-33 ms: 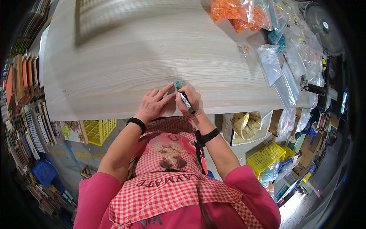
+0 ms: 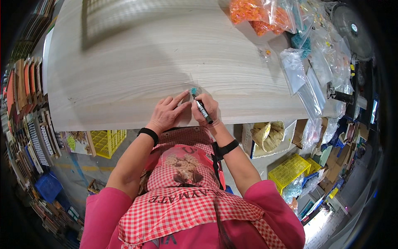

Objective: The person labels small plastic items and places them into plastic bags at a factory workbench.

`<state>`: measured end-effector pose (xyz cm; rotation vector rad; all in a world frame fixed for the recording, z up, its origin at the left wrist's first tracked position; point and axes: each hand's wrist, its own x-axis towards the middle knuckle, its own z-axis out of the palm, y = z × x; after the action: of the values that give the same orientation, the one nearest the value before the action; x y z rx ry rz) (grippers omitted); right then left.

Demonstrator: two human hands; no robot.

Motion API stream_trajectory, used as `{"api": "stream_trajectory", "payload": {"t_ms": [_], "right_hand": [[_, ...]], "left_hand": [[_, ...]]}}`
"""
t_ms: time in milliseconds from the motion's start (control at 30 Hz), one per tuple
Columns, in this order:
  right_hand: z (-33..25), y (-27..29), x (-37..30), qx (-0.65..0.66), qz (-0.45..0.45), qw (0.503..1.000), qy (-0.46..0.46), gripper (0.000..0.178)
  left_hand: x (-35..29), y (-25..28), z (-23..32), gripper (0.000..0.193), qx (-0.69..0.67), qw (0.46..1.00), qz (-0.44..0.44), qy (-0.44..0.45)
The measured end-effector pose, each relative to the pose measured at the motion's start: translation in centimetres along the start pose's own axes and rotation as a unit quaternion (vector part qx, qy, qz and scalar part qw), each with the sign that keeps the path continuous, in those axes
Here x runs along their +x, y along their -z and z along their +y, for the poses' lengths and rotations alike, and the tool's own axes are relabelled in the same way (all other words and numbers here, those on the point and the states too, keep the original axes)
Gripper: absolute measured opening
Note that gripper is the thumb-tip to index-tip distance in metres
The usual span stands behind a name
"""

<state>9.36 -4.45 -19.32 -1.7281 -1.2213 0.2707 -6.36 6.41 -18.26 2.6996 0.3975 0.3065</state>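
Head view, only one on hand. Pale wood-grain tabletop (image 2: pixel 137 62) fills the upper and middle frame, its near edge bending across just below centre.

Right hand (image 2: pixel 206 110), centre frame, fingers closed around a black marker pen with a white label band (image 2: pixel 202 109). Pen slants up and left, tip down near a small clear packet holding something teal (image 2: pixel 193 91) that lies on the tabletop just above the hands. Whether the tip actually touches the packet is hard to tell at this size.

Left hand (image 2: pixel 166 113) just left of the right, palm down on the tabletop, fingers spread and holding nothing; forefinger reaches toward the packet, fingertip close beside it. Black wristband on each wrist.

Upper right: clear bags of orange pieces (image 2: pixel 253 14), then a heap of empty-looking clear plastic bags (image 2: pixel 306 70) running down the right edge of the tabletop. Black fan (image 2: pixel 348 27) in the far upper right corner.

Lower frame: person's pink sleeves and red-and-white checked apron (image 2: pixel 182 195). Yellow plastic crates on the floor, one left of centre (image 2: pixel 105 141), one lower right (image 2: pixel 290 170). Open cardboard box with crumpled paper (image 2: pixel 267 137) under the table edge, right of centre.
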Motion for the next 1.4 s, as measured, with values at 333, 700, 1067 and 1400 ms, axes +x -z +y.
{"api": "stream_trajectory", "payload": {"t_ms": [333, 700, 1067, 1400], "right_hand": [[0.0, 0.5, 0.3, 0.02, -0.039, 0.999, -0.01, 0.01], [-0.3, 1.1, 0.1, 0.068, -0.038, 0.997, -0.029, 0.008], [-0.7, 1.6, 1.3, -0.092, 0.021, 0.991, -0.094, 0.022], [-7.5, 4.5, 5.4, 0.148, 0.048, 0.974, -0.166, 0.024]], "left_hand": [[0.0, -0.1, 0.0, 0.043, -0.009, 1.0, -0.006, -0.001], [-0.1, -0.2, 0.0, 0.044, -0.001, 1.0, -0.015, 0.0], [0.1, 0.0, 0.2, 0.048, -0.027, 0.999, 0.033, -0.009], [-0.6, 5.7, 0.6, 0.023, -0.424, 0.84, 0.14, 0.309]]}}
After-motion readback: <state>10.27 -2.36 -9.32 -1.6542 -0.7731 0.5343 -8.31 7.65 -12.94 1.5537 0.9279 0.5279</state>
